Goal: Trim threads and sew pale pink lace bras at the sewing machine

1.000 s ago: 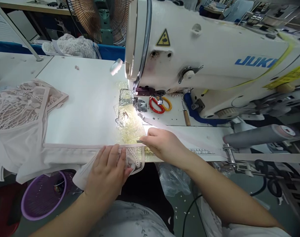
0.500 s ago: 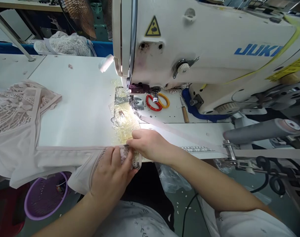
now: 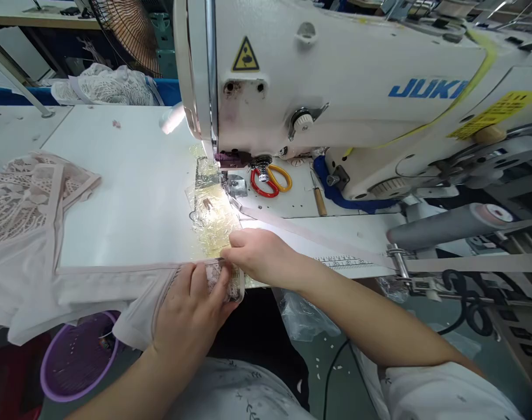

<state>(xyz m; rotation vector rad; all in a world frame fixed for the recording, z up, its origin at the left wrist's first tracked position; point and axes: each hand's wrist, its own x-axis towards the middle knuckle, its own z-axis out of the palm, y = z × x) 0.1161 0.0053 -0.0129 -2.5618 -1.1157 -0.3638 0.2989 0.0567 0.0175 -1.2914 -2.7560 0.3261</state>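
A pale pink lace-trimmed garment (image 3: 95, 286) stretches along the table's front edge, its openwork part lying at the far left. My left hand (image 3: 193, 303) is closed on the garment's lace end, fingers on top and thumb toward the right. Right beside it, my right hand (image 3: 255, 254) pinches the top corner of that same lace end. Both hands are just in front of the yellowish taped plate (image 3: 213, 219) by the sewing machine's (image 3: 336, 87) needle area. A pale elastic band (image 3: 310, 233) runs from the presser foot to a metal guide on the right.
Red and yellow-handled scissors (image 3: 270, 181) and a wooden-handled tool (image 3: 318, 195) lie under the machine arm. A grey roller (image 3: 450, 227) stands at right. Below the table is a purple basket (image 3: 51, 373). White netted fabric (image 3: 108, 84) lies behind, near a fan (image 3: 130, 35).
The view has shifted slightly, so the machine appears further left. Both hands keep their hold on the garment's lace end, with almost no movement relative to the table.
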